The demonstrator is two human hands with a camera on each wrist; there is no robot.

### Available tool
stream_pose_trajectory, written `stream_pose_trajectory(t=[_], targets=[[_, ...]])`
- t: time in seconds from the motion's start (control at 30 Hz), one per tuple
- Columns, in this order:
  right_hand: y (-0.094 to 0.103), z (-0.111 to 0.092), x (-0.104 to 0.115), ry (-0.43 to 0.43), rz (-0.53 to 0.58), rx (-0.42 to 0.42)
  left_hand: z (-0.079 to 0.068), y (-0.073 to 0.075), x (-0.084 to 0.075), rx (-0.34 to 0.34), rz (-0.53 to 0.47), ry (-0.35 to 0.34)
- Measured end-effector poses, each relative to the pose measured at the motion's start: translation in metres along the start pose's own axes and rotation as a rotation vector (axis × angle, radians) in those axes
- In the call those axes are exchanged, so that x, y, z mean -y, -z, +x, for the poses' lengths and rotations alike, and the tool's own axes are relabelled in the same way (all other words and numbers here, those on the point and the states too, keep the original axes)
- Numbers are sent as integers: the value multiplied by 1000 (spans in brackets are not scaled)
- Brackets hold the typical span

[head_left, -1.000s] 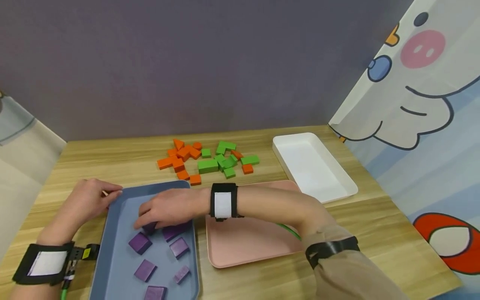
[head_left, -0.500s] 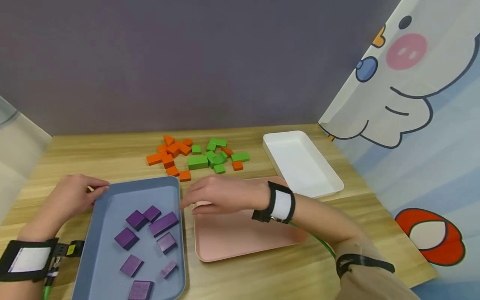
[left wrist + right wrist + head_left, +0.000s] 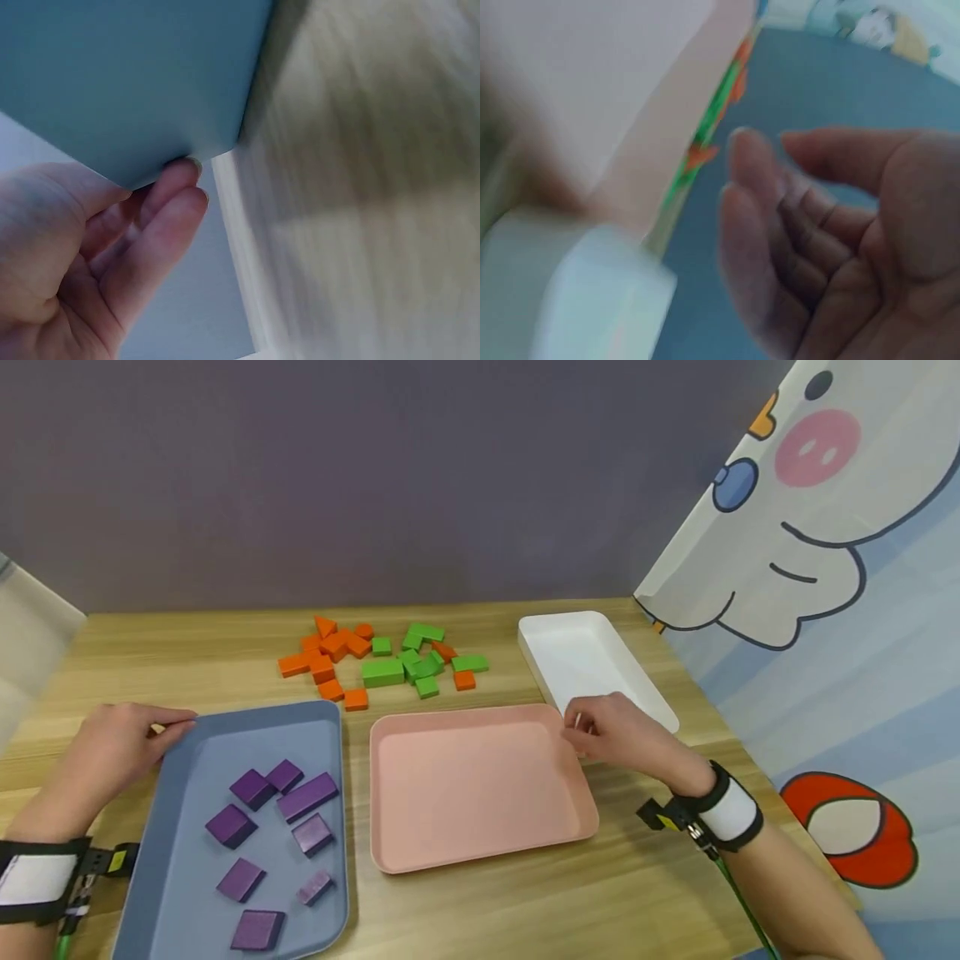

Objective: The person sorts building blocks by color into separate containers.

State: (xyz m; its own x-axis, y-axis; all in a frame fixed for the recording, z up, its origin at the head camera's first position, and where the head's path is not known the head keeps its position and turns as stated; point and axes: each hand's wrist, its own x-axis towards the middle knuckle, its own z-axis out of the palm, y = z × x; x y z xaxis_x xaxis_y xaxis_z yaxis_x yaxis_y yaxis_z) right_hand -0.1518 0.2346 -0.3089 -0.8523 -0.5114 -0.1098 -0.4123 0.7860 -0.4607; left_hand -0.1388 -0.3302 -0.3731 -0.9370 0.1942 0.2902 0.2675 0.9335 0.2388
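Note:
In the head view, a blue tray [image 3: 251, 718] with several purple blocks [image 3: 307, 797] in it lies on the left. My left hand [image 3: 120, 743] pinches its far left corner; the left wrist view shows thumb and fingers at the edge of the blue tray [image 3: 135, 90]. My right hand [image 3: 622, 735] is at the far right corner of a pink tray [image 3: 480, 785], which has nothing in it. The blurred right wrist view shows that hand [image 3: 832, 232] with loosely bent fingers, a gap between thumb and fingertips, and nothing held.
Orange blocks [image 3: 322, 669] and green blocks [image 3: 383, 672] lie in a loose group behind the trays. A white tray [image 3: 585, 652] stands at the back right, just beyond my right hand. A grey partition [image 3: 375, 485] rises behind the wooden table [image 3: 465, 902].
My right hand has come out of the blue tray and crossed over the pink tray to its right corner. The purple blocks it covered now show. My left hand stays at the blue tray's corner.

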Motion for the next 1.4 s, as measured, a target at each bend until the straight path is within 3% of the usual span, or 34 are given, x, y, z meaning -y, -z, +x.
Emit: stream_pose_trajectory(t=[0.1, 0.3, 0.47, 0.7, 0.93, 1.03, 1.23, 1.4], targets=[[-7, -11, -14, -118, -44, -16, 3, 6, 1, 37, 17, 17], [-31, -17, -14, -205, -62, -56, 10, 11, -3, 184, 41, 93], [-45, -14, -12, -255, -91, -119, 14, 15, -16, 201, 45, 90], [-56, -8, -3, -228, -104, -168, 28, 28, -30, 197, 37, 23], [-64, 8, 4, -219, -55, -137, 55, 55, -39, 375, 53, -64], [-67, 12, 9, -217, -52, -125, 71, 62, -42, 398, 57, -94], [-72, 19, 18, -215, -4, -111, 108, 49, -45, 427, 30, -131], [-74, 21, 22, -220, 7, -117, 132, 26, -44, 451, 26, -94]])
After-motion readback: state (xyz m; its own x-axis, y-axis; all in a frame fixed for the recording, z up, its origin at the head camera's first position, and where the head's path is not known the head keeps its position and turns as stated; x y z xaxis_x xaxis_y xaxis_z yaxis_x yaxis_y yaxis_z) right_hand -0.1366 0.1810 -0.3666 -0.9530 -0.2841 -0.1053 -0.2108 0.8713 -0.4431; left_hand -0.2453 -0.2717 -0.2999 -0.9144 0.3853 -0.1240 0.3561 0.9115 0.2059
